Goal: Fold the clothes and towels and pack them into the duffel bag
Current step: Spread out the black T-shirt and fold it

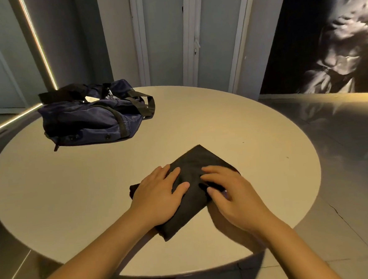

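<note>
**Both grips flat on a folded dark garment**

The left grip [158,195], a bare hand, lies palm down on the near left part of a folded dark garment [193,160]. Its fingers are straight and spread, pressing the cloth without curling round it. The right grip [230,192] rests on the garment's right side. Its fingers are loosely stretched across the top and its thumb lies along the fabric near the edge; it is also uncurled, though a little blurred. The two sets of fingertips are just apart over the middle of the cloth.

The garment sits on the near half of a round pale counter [73,190], turned so that one corner points away from the person. A dark fold pokes out to the left, under the left wrist.

Well apart, at the counter's far left, a navy duffel bag [90,122] slumps on its side, its top gaping. One of its black straps [149,104] loops out to the right.

Behind the counter are pale panelled doors [165,42]. A thin light strip [39,45] runs down the left wall, and a large dark mural [335,41] fills the right.
</note>
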`<action>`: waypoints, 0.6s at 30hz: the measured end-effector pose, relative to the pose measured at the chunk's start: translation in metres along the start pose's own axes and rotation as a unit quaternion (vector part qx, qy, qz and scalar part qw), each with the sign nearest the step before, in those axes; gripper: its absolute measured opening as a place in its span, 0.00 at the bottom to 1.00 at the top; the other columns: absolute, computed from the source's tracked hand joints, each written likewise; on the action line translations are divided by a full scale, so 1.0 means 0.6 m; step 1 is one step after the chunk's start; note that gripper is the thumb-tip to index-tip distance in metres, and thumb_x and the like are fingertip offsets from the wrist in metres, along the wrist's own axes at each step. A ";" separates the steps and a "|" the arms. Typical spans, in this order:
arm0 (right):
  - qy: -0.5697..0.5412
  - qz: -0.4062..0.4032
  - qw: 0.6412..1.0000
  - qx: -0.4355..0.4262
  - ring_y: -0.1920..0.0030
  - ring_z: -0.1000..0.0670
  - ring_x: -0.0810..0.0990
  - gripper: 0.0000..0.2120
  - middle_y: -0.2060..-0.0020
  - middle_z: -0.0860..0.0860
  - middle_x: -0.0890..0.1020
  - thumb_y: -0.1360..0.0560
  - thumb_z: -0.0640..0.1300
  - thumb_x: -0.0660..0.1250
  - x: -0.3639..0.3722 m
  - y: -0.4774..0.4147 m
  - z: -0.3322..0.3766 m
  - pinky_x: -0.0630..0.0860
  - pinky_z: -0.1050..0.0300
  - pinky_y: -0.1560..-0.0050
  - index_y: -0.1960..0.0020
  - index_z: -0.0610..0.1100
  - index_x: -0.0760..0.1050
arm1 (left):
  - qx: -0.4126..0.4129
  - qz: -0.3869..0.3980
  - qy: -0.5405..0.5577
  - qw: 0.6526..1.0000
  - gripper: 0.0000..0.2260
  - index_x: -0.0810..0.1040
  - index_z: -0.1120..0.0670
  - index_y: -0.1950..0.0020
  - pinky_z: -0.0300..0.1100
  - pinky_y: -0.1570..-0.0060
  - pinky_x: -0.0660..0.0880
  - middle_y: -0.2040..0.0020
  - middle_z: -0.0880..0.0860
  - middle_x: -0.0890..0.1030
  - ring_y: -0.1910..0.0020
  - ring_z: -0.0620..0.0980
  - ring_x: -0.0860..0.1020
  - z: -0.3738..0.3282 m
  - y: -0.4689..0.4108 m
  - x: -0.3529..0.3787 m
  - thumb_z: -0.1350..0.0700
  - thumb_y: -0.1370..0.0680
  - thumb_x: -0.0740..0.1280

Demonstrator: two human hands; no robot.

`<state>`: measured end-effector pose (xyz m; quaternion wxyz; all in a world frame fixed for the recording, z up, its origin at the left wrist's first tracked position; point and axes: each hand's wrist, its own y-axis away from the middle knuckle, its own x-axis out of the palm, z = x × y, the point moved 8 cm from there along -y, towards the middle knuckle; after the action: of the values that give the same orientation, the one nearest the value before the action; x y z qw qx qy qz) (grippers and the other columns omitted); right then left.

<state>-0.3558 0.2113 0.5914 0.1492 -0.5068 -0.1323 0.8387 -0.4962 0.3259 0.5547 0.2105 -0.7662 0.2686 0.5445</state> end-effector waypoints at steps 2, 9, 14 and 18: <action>-0.044 0.067 0.997 -0.020 0.27 0.66 0.64 0.20 0.29 0.66 0.71 0.21 0.48 0.66 0.024 0.022 0.023 0.61 0.66 0.26 0.29 0.57 0.75 | -0.032 -0.010 0.011 0.999 0.26 0.54 0.44 0.17 0.48 0.21 0.51 0.16 0.47 0.54 0.18 0.48 0.52 0.007 0.011 -0.002 0.39 0.14 0.45; -0.037 0.098 0.994 -0.033 0.29 0.68 0.64 0.24 0.31 0.70 0.68 0.23 0.53 0.69 0.043 0.039 0.037 0.64 0.62 0.25 0.27 0.60 0.71 | 0.039 0.020 0.184 0.982 0.17 0.75 0.39 0.27 0.47 0.27 0.68 0.29 0.38 0.74 0.31 0.40 0.72 0.089 0.040 -0.047 0.45 0.16 0.63; -0.002 0.085 0.986 -0.143 0.27 0.59 0.68 0.24 0.28 0.60 0.74 0.25 0.56 0.69 0.061 0.045 0.099 0.63 0.56 0.25 0.30 0.55 0.76 | 0.095 -0.053 0.164 0.980 0.16 0.77 0.41 0.28 0.48 0.29 0.70 0.33 0.37 0.76 0.32 0.37 0.70 0.111 0.045 -0.040 0.46 0.16 0.62; 0.058 0.069 0.983 -0.161 0.31 0.57 0.74 0.21 0.31 0.58 0.77 0.22 0.59 0.63 0.068 0.045 0.106 0.66 0.61 0.30 0.32 0.53 0.78 | 0.090 -0.069 0.167 0.979 0.16 0.77 0.43 0.28 0.48 0.29 0.70 0.32 0.40 0.77 0.33 0.38 0.71 0.110 0.043 -0.046 0.47 0.15 0.60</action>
<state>-0.4334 0.1978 0.5766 0.0147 -0.5796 -0.2209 0.7843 -0.5679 0.3517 0.5588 0.2680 -0.8411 0.2945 0.3661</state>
